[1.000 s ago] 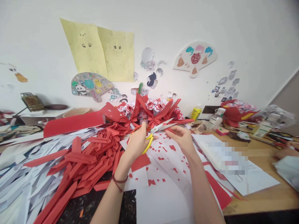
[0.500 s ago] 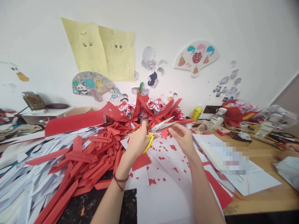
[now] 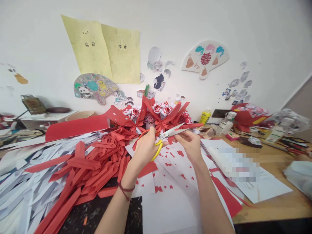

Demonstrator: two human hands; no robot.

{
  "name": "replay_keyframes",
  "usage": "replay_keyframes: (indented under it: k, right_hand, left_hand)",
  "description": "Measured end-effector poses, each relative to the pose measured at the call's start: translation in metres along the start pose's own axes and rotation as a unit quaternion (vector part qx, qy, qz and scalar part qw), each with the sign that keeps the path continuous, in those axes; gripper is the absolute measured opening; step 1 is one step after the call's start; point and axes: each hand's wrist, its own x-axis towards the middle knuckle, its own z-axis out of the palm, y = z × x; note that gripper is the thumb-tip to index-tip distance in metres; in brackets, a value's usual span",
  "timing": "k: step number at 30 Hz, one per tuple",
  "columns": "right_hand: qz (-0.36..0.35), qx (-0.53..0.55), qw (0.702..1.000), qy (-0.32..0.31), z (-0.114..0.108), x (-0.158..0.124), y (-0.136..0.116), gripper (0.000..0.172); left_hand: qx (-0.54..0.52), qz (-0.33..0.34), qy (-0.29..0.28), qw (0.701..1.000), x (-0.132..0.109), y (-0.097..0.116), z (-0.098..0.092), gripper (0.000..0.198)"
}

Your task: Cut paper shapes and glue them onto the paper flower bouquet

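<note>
My left hand (image 3: 145, 144) is closed around a pair of scissors (image 3: 159, 148) with one yellow and one orange handle loop. The scissor blades stand apart and point right, toward my right hand (image 3: 190, 143). Between the fingertips of that hand is a small piece of red paper (image 3: 171, 140), partly hidden behind the fingers and scissors. Beneath both hands lie white sheets (image 3: 170, 208) scattered with little red paper scraps (image 3: 158, 189).
Folded red paper strips (image 3: 97, 165) and white paper strips (image 3: 41, 178) are heaped at left. Red-wrapped paper flower bouquets (image 3: 162, 112) stand against the wall. Bottles (image 3: 227, 121), a clear plastic bag (image 3: 298, 177) and a white packet (image 3: 226, 162) lie at right.
The open scissors have shifted slightly right, and my right fingers have tilted with the red paper, now less visible. Another person's hand at the far right has left the view.
</note>
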Motion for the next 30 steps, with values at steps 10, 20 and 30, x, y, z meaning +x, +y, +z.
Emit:
replay_keyframes:
  k: [10,20,30]
  right_hand:
    - [-0.027,0.016,0.999,0.027,0.007,-0.002,-0.002,0.006]
    - [-0.029,0.002,0.999,0.026,0.011,-0.006,-0.007,0.009]
    - [-0.032,-0.002,0.999,0.028,0.012,-0.006,-0.006,0.01]
  left_hand:
    - [-0.035,0.008,-0.016,0.999,-0.001,0.002,0.003,0.032]
    - [-0.043,0.001,-0.026,0.999,-0.001,0.005,0.002,0.033]
    - [-0.062,0.013,-0.023,0.998,-0.002,0.006,0.001,0.033]
